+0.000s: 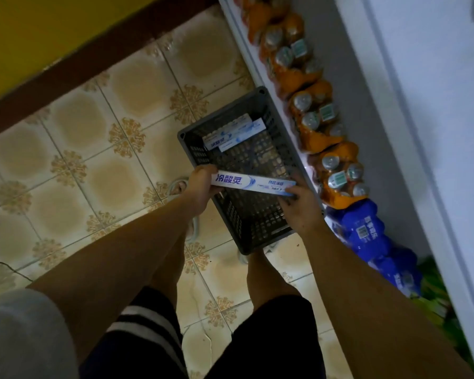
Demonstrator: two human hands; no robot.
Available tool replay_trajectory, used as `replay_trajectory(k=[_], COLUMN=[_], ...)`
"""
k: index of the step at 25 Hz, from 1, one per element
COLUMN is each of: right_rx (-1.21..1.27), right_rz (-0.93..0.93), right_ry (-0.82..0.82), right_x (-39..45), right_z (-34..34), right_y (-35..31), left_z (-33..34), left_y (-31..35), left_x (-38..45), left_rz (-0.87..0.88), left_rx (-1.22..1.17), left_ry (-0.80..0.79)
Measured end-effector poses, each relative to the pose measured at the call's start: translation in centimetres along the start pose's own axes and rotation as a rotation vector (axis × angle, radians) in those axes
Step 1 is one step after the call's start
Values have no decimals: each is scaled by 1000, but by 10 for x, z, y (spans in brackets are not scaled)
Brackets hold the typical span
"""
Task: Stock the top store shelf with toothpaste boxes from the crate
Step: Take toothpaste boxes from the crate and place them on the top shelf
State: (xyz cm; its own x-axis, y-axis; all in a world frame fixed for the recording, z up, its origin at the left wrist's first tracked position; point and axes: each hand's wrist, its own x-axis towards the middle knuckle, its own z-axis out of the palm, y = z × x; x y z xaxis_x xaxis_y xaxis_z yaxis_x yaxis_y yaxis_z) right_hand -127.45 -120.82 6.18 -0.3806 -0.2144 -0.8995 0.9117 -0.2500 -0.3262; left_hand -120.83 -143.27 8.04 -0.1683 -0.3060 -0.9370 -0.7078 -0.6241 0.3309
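head cam, looking down, hands (257, 198) close

Crate (246, 170): dark grey perforated plastic, matt. Toothpaste box (253, 184): smooth, lightly glossy printed card, white and blue. Floor (74, 149): glazed patterned tile, slight sheen; shelf packs (312, 77) in shiny plastic wrap.
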Motion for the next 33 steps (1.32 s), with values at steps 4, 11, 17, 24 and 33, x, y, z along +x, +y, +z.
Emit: replay_trajectory(k=[4, 11, 17, 24, 33], right_rx=[-38, -279, -414, -275, -589], right_rz=[38, -50, -281, -461, -736], right_ry=[-101, -157, -78, 53, 111], right_x=[-82, -221, -306, -371, -480], right_z=[32, 80, 87, 118, 154], right_y=[-42, -105, -135, -167, -225], left_z=[-4, -39, -38, 0, 12], left_y=[70, 147, 185, 245, 321], left_x=[-95, -240, -322, -376, -467], left_rz=[125, 297, 360, 726, 1030], left_rx=[75, 343, 844, 1355, 1387], left_ry=[-61, -199, -433, -603, -713])
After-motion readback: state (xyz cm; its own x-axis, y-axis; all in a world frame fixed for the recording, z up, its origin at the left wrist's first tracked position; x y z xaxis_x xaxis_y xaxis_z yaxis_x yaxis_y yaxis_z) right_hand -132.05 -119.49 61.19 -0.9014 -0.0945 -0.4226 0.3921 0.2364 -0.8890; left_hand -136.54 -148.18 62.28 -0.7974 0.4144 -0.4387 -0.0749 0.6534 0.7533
